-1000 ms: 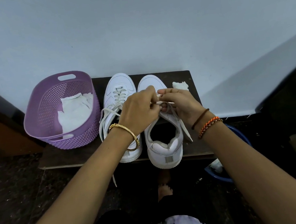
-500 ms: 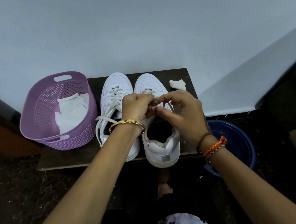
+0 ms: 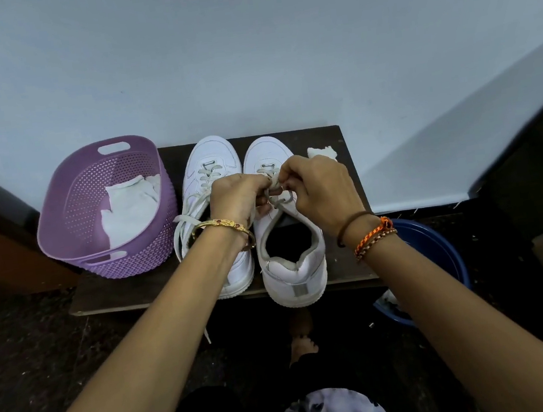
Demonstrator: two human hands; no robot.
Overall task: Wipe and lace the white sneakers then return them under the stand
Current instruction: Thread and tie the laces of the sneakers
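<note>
Both hands meet over the right sneaker [image 3: 291,265] on a dark low stand [image 3: 129,293]: left hand [image 3: 238,199] and right hand [image 3: 321,190] each pinch its lace [image 3: 274,188], apparently mid-knot. Beside it sits the left sneaker [image 3: 208,158].

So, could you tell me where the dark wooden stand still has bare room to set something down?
Bare strips: the front left of the dark wooden stand, before the purple perforated basket, and its right edge below the crumpled white tissue. The middle is crowded.

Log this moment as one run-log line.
step: lacing | left hand: pinches lace | right hand: pinches lace | right sneaker: on stand | left sneaker: laces loose
</note>
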